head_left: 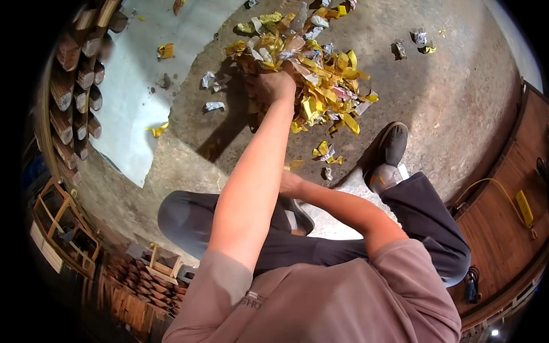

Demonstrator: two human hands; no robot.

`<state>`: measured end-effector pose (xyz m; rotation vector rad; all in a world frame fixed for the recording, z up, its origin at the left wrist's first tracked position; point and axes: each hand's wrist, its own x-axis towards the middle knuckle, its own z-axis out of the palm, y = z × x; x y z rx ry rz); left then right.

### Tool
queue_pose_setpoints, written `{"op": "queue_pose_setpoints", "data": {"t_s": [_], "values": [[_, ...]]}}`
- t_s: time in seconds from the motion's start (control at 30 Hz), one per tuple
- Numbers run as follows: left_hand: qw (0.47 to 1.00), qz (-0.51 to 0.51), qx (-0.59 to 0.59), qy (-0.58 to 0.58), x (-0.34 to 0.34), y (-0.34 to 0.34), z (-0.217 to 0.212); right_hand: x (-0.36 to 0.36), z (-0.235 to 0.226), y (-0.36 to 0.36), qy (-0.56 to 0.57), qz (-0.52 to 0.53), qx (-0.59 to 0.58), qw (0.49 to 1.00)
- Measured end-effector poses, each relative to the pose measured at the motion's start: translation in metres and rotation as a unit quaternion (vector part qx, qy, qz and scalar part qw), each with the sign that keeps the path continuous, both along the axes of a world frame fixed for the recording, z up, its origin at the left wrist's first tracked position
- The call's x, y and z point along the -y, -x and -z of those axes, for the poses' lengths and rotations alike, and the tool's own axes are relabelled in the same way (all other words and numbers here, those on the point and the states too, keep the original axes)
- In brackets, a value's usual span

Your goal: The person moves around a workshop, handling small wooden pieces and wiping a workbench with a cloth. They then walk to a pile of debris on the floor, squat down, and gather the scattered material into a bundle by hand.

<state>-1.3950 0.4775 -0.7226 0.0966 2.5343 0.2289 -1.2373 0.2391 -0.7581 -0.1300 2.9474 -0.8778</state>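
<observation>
My left hand reaches forward into a heap of crumpled yellow, white and silvery paper scraps. It is closed around a bunch of the scraps at the heap's near left side, its fingertips hidden by them. A dark shadow falls on the floor beside this hand. Closer to my body, my right hand is low near my shoe, partly hidden behind my left forearm, so its fingers do not show. A small yellow scrap shows just beyond it.
Loose scraps lie around the heap on the concrete floor. A pale sheet covers the floor at left, beside stacked wooden pieces. At right stands a brown wooden panel with a yellow power strip.
</observation>
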Motion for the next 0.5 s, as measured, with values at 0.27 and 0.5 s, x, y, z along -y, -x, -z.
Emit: {"op": "queue_pose_setpoints", "data": {"t_s": [0.27, 0.5], "values": [[0.999, -0.014, -0.043, -0.004, 0.002, -0.001, 0.008, -0.178, -0.049, -0.101, -0.141, -0.247, 0.247, 0.926], [0.999, 0.026, -0.035, -0.012, 0.005, 0.001, 0.028, -0.113, -0.049, -0.134, -0.076, -0.173, 0.067, 0.980]]}}
